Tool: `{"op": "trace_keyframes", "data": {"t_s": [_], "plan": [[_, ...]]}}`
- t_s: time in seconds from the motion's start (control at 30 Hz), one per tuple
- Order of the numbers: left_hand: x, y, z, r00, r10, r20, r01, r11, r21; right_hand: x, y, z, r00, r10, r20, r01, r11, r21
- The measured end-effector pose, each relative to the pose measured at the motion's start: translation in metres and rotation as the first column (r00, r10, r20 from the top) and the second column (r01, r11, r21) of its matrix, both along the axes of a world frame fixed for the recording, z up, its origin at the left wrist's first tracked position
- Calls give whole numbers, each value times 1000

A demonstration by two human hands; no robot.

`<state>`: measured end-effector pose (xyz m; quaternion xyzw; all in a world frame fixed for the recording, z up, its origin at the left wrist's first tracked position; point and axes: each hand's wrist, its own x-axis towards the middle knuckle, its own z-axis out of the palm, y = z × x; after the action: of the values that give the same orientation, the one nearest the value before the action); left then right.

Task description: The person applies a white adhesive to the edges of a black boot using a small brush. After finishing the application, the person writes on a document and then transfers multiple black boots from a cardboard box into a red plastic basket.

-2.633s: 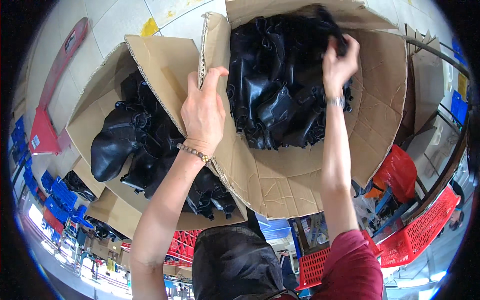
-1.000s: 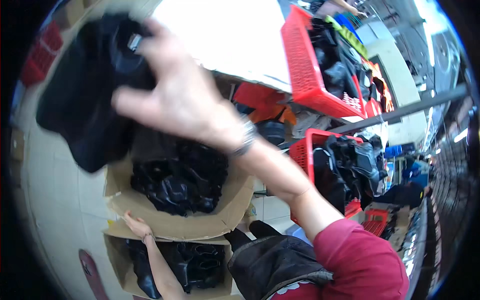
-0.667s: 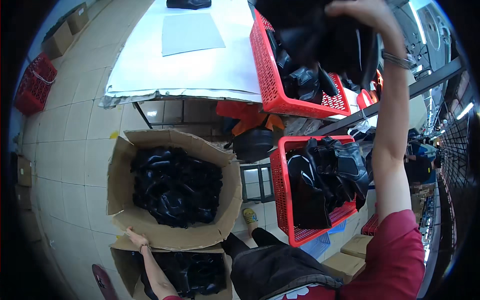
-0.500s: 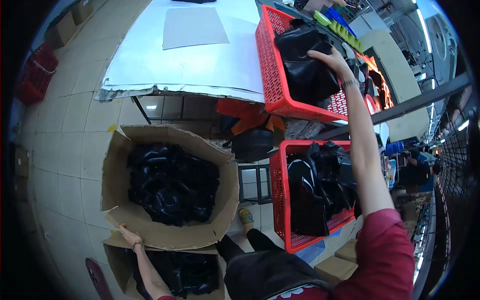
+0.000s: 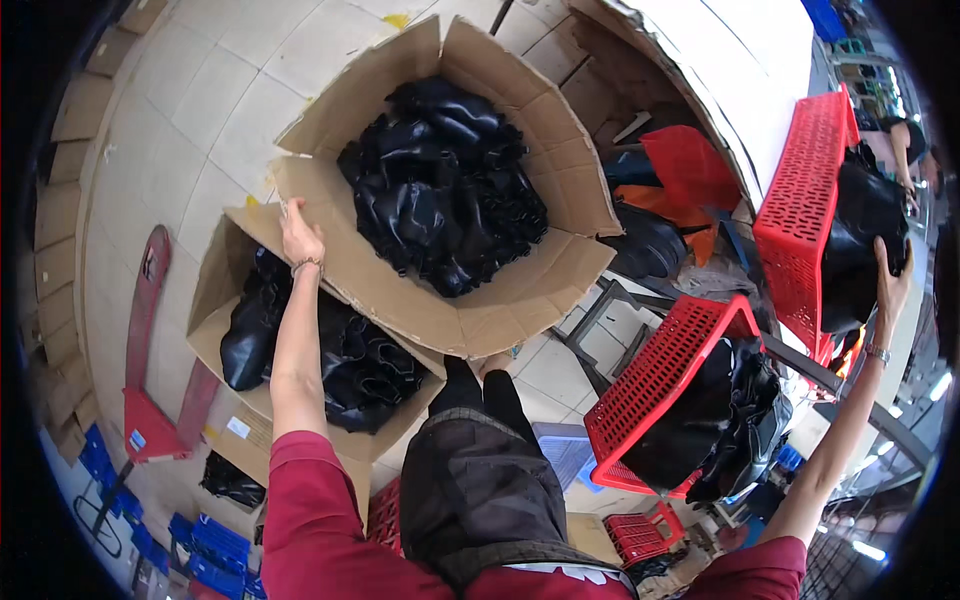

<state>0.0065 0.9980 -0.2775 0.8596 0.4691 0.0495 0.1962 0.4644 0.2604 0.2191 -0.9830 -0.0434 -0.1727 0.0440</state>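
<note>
My left hand (image 5: 302, 238) is closed on the edge of a large open cardboard box (image 5: 535, 305). Inside that box lies a heap of glossy black leather-like pieces (image 5: 440, 190). My right arm reaches far to the right, where my right hand (image 5: 892, 285) grips a shiny black leather-like piece (image 5: 855, 235), thumb apart from the fingers. This piece sits in the upper red plastic basket (image 5: 800, 205); the basket's inside is mostly hidden. Under my left forearm a second cardboard box (image 5: 215, 290) holds more black pieces (image 5: 360, 375).
A lower red basket (image 5: 655, 385) with black pieces tilts beside a grey metal frame (image 5: 600, 330). The white-topped table (image 5: 755, 60) is at the upper right. A red pallet jack (image 5: 150, 400) stands left. Another person's arm (image 5: 903, 165) shows beyond the upper basket.
The view has swung left, so the boxes appear higher and the baskets farther right. My left hand stays on the box edge, my right hand on the black piece.
</note>
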Motion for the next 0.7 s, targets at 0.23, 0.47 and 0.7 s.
{"op": "trace_keyframes", "data": {"t_s": [0.23,0.47,0.7], "plan": [[-2,-4,-16,989,15,147,-11,1000,-29,-12,50,40,905,321,281,-193,895,-401],[0,-3,-1,992,73,102,-66,996,-64,-145,407,-162,695,650,-307,-585,760,284],[15,-4,-4,991,91,102,-79,990,-117,-179,576,-590,375,666,-645,-753,624,207]]}}
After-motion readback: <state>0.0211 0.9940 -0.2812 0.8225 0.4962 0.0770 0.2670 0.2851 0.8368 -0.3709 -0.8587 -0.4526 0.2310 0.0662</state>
